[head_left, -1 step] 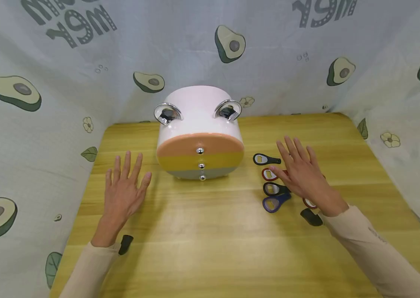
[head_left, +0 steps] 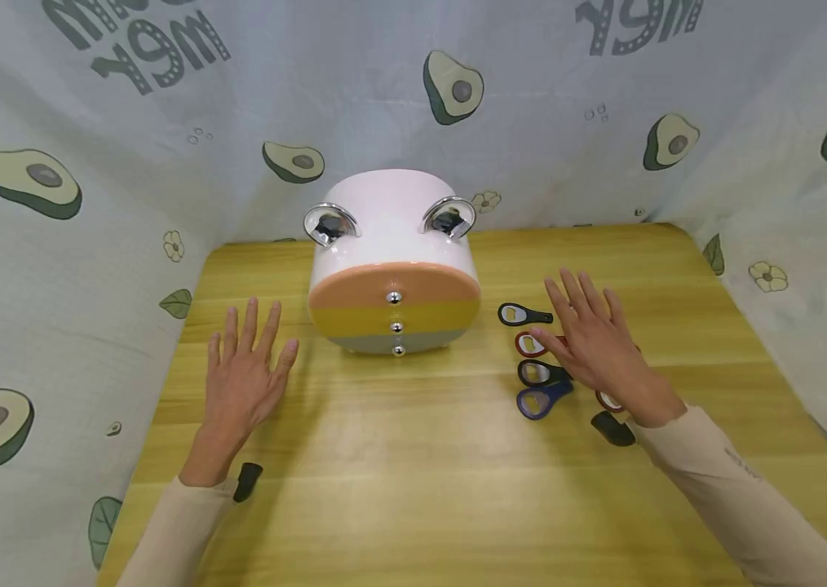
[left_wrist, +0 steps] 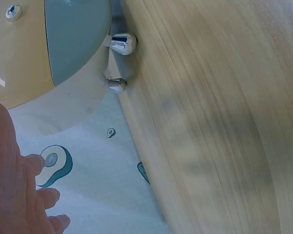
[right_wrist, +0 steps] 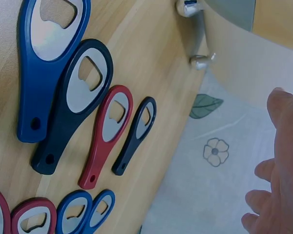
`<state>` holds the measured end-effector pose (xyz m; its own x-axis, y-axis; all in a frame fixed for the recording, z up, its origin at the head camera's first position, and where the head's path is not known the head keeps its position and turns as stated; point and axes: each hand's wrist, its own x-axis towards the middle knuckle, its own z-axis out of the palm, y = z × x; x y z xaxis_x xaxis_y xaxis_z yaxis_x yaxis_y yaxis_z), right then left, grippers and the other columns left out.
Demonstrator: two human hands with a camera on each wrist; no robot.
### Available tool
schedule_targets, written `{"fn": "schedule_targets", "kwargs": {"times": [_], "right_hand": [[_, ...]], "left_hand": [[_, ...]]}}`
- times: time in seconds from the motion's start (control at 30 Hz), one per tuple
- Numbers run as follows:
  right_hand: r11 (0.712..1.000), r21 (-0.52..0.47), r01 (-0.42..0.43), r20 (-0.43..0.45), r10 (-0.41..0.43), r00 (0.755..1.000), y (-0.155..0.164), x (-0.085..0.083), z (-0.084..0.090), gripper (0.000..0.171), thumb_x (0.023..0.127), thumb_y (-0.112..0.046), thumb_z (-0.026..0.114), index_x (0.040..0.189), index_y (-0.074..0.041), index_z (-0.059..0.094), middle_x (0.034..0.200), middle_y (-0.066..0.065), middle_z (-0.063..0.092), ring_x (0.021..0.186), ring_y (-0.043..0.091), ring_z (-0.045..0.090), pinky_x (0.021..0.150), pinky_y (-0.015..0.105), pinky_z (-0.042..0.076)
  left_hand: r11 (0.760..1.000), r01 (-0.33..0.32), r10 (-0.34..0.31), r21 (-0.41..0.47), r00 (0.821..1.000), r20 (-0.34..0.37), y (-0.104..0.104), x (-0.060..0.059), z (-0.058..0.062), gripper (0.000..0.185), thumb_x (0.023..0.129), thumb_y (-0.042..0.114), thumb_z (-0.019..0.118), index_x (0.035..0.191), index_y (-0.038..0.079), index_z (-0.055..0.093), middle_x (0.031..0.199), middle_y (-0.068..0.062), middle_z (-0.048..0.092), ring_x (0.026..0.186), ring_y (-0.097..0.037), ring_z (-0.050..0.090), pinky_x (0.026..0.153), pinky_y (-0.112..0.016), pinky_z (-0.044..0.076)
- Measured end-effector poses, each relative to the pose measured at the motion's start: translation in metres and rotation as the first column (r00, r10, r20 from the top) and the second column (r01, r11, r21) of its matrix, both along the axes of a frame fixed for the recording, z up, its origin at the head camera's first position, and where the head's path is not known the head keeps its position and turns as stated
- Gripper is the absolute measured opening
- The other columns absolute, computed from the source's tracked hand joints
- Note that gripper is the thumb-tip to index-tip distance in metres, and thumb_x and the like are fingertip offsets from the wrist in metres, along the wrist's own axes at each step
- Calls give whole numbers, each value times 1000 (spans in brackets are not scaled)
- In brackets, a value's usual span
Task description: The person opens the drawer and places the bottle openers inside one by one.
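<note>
My left hand (head_left: 241, 383) is spread with straight fingers, to the left of a small oval drawer cabinet (head_left: 355, 322), and holds nothing. My right hand (head_left: 597, 342) is also spread and holds nothing; it hangs over several bottle openers and partly hides them. In the right wrist view, a blue bottle opener (right_wrist: 34, 97) overlaps a black bottle opener (right_wrist: 61, 122). Beside them lie a red bottle opener (right_wrist: 100, 146) and another black bottle opener (right_wrist: 132, 146). A second row of red and blue bottle openers (right_wrist: 72, 199) shows along the bottom edge.
The cabinet has a white body, orange, yellow and grey drawer fronts with silver knobs (head_left: 396, 327), and two silver round ornaments (head_left: 448, 218) on top. It stands on a wooden table (head_left: 399, 473). A cloth with avocado prints (head_left: 384, 98) hangs behind and at both sides.
</note>
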<state>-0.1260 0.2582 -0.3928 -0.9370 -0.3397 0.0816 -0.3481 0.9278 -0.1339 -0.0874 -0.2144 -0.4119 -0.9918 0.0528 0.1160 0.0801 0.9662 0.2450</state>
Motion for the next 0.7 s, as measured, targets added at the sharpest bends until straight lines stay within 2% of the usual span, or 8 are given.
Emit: {"fn": "schedule_targets", "kwargs": {"times": [0.2,0.43,0.57,0.7], "right_hand": [[999,-46,14,32,-13,999,-1,0,1,77,104,-53,42,161,-6,18,166,23,10,152,45,8,116,67,5],[991,-132,-19,-38,14,999,-8,8,2,70,103,-44,52,157,-6,30,162,25,23,147,49,21,111,70,20],[979,-199,-50,-123,26,992,-16,14,7,62,100,-33,61,152,-6,41,153,25,40,139,48,36,106,68,33],[965,-254,-68,-212,13,977,-27,19,17,54,93,-22,72,141,-6,53,135,23,58,124,44,53,94,63,47]], "left_hand": [[1000,-3,3,10,1000,-2,-1,1,2,67,106,58,24,163,23,15,168,-15,10,155,-40,2,118,-66,8],[999,28,-26,32,996,-86,2,-4,4,65,107,54,27,162,20,22,167,-16,17,153,-40,13,117,-65,17],[992,78,-58,103,982,-179,6,-10,8,60,108,47,32,160,16,29,164,-18,26,149,-43,25,113,-64,27],[963,111,-52,247,971,-234,11,-19,14,55,108,44,35,158,19,34,161,-17,34,142,-43,39,101,-65,42]]}}
